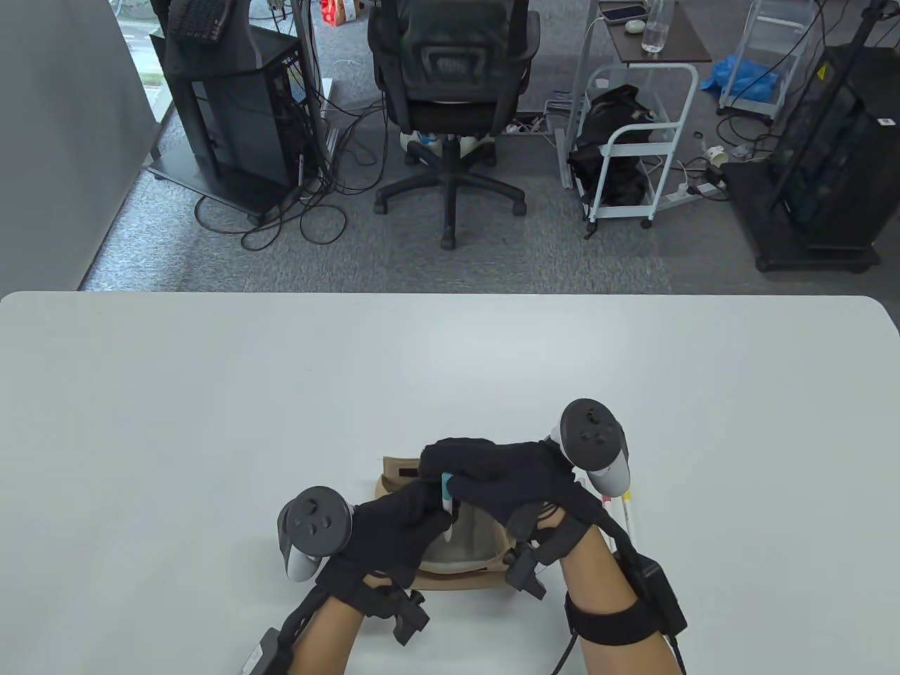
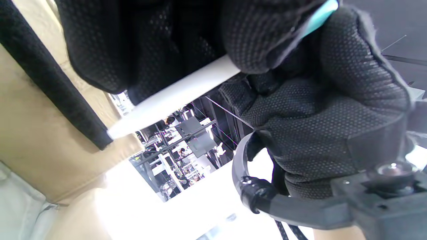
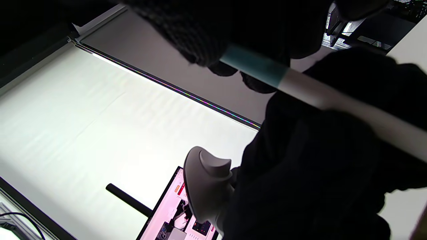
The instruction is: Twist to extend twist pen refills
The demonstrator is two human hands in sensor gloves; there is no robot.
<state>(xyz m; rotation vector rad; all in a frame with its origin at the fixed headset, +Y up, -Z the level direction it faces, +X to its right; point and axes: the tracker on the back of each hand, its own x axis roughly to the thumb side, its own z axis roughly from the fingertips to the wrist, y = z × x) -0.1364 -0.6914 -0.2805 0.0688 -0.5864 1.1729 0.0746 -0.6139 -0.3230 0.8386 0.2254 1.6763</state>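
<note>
Both hands hold one twist pen [image 1: 447, 500] over the tan pouch [image 1: 460, 555] near the table's front edge. The pen has a white barrel [image 2: 173, 98] and a teal end [image 3: 253, 65]. My left hand [image 1: 394, 531] grips the white barrel from the left. My right hand [image 1: 492, 478] curls over the teal end from above. In the right wrist view the white barrel [image 3: 350, 111] runs down to the right, blurred. The pen's tip is hidden by the gloves.
Several other pens [image 1: 622, 510] lie on the table right of the pouch, partly under my right wrist. The white table [image 1: 281, 394] stretches out beyond the hands. An office chair [image 1: 450, 91] and carts stand on the floor past the far edge.
</note>
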